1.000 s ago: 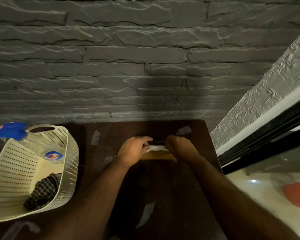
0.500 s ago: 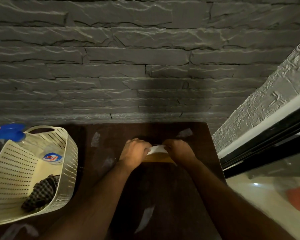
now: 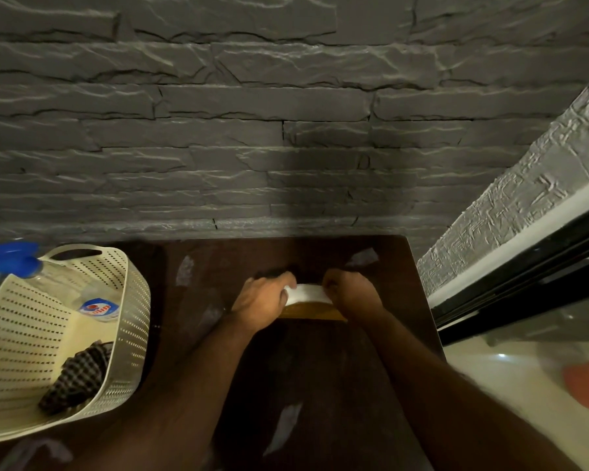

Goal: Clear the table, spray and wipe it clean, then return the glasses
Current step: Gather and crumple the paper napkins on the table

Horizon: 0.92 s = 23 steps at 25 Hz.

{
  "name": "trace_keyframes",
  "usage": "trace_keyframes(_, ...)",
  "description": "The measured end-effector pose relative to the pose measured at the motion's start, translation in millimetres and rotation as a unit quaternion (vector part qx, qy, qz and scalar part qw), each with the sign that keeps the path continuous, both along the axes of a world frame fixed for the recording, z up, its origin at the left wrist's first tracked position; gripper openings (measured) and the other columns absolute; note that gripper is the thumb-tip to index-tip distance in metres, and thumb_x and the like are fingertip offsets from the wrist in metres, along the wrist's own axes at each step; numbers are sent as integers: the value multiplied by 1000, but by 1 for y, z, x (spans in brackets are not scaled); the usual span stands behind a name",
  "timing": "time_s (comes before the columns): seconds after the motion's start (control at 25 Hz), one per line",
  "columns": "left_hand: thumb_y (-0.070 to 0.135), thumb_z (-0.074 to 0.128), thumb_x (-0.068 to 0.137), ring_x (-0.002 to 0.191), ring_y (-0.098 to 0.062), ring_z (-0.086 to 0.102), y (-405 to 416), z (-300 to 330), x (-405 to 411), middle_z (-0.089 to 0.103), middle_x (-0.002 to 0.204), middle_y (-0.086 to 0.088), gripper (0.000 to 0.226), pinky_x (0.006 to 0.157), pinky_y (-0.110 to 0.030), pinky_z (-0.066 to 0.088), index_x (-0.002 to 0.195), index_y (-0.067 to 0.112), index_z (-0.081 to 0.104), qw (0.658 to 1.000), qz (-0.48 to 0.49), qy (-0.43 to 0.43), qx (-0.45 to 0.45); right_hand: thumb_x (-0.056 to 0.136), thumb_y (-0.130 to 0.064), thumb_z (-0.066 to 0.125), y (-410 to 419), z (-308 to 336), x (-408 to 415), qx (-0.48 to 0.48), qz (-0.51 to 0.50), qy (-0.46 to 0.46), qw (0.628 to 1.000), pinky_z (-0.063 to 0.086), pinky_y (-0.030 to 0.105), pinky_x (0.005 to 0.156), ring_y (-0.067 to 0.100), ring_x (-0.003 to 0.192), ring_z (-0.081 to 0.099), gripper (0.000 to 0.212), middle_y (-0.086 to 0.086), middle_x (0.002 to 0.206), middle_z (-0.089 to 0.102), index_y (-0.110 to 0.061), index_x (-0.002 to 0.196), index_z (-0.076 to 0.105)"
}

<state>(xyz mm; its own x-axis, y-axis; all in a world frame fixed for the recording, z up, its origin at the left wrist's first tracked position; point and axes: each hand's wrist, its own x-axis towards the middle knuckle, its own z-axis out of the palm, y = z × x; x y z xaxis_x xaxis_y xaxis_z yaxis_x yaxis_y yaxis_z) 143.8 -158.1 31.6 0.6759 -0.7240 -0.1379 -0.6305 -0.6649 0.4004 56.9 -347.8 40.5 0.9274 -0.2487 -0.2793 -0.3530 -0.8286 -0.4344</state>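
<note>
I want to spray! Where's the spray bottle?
In the head view the spray bottle leans inside the cream basket on the table's left, above the checked cloth.

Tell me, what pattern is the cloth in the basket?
Dark checks, seen in the head view: cloth, basket.

1. The dark brown table (image 3: 320, 368) stood against a grey stone wall, its glossy top marked with pale smears.
2. I held a white-and-amber object (image 3: 312, 300) low over the far middle of the table, my left hand (image 3: 262, 300) and right hand (image 3: 352, 294) closed on its two ends; what it was could not be made out.
3. A clear spray bottle (image 3: 65, 287) with a blue trigger head lay tilted in the cream perforated basket (image 3: 130, 334) at the table's left edge.
4. A dark checked cloth (image 3: 77, 379) lay crumpled in the basket's near corner.
</note>
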Motion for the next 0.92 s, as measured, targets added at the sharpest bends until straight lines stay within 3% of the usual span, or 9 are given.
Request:
trace_keyframes(0.2, 27, 42, 92, 101, -17, 62, 1, -10, 3, 70, 109, 5, 29, 90, -32, 45, 106, 29, 67, 999, 3, 45, 2, 94, -28, 50, -7, -3, 2, -15, 36, 58, 998, 53, 35, 84, 14, 92, 63, 21, -4, 106, 68, -26, 106, 67)
trace_keyframes(0.44, 23, 45, 95, 96, -20, 64, 2, -16, 3, 71, 104, 1, 26, 86, -32, 46, 104, 25, 70, 998, 39, 56, 0, 94, -29, 48, -17, -7, -6, -49, 24, 72, 996, 46, 45, 96, 14, 94, 61, 21, -3, 105, 67, -28, 105, 65)
trace_keyframes(0.6, 21, 47, 94, 96, -22, 63, 14, -19, 3, 70, 105, -2, 25, 86, -34, 47, 105, 23, 69, 996, 83, 17, 35, 93, -26, 48, -32, -10, -20, -78, -38, 30, 996, 48, 44, 92, 19, 95, 63, 21, -1, 106, 64, -26, 104, 66)
trace_keyframes(0.72, 18, 52, 88, 99, -22, 62, 23, -18, 3, 67, 109, -1, 28, 89, -32, 47, 110, 22, 69, 991, 128, -30, -28, 88, -25, 52, -40, -14, -26, -73, -48, -25, 996, 54, 41, 82, 19, 92, 64, 18, 0, 105, 64, -26, 100, 66)
trace_keyframes(0.8, 30, 53, 87, 102, -18, 59, 21, -11, -2, 65, 113, 3, 33, 89, -32, 45, 116, 23, 67, 993, 68, -71, -61, 83, -31, 59, -39, -14, -30, -47, -4, -13, 999, 52, 40, 87, 18, 103, 59, 29, -2, 112, 61, -28, 111, 63)
trace_keyframes(0.92, 48, 54, 88, 109, -14, 53, 8, -1, -11, 61, 119, 12, 41, 89, -34, 40, 125, 33, 59, 995, -39, -90, 16, 83, -39, 64, -34, -13, -30, -48, 34, 5, 998, 47, 38, 94, 18, 111, 53, 41, -3, 120, 58, -30, 122, 58)
